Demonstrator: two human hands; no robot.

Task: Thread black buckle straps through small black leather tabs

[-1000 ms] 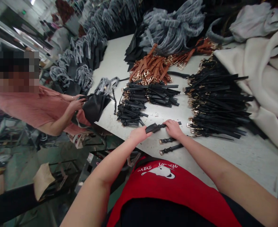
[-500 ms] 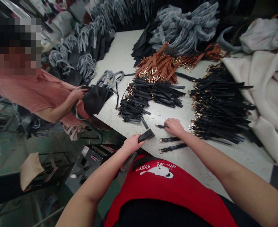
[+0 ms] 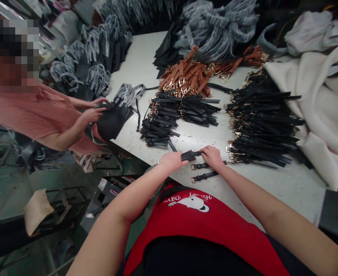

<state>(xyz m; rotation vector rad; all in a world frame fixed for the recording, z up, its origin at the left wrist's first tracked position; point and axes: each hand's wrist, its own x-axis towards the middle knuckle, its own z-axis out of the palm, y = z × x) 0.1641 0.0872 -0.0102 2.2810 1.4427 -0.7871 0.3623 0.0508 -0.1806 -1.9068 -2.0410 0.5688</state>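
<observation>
My left hand (image 3: 171,161) is closed around a black leather-like piece (image 3: 188,155) with a broad, square end, which points right over the table's near edge. Close by on the right, my right hand (image 3: 213,156) pinches a short black buckle strap (image 3: 198,153). The square end meets or overlaps the strap's buckle end; I cannot tell whether they touch. Below the right hand, two more black straps with gold buckles, an upper strap (image 3: 200,166) and a lower strap (image 3: 204,176), lie side by side on the white table (image 3: 237,195), partly covered by my hand and forearm.
Bundled black buckle straps (image 3: 163,119) lie ahead, with a larger pile (image 3: 266,130) at right. Brown straps (image 3: 183,74), wrapped grey handles (image 3: 217,30) and cream fabric (image 3: 315,96) lie beyond. A co-worker (image 3: 48,111) at left handles a black leather piece (image 3: 111,120).
My left hand has moved right and up, bringing the black piece's square end to the strap in my right hand. The right hand stays near the same spot. The view has shifted slightly.
</observation>
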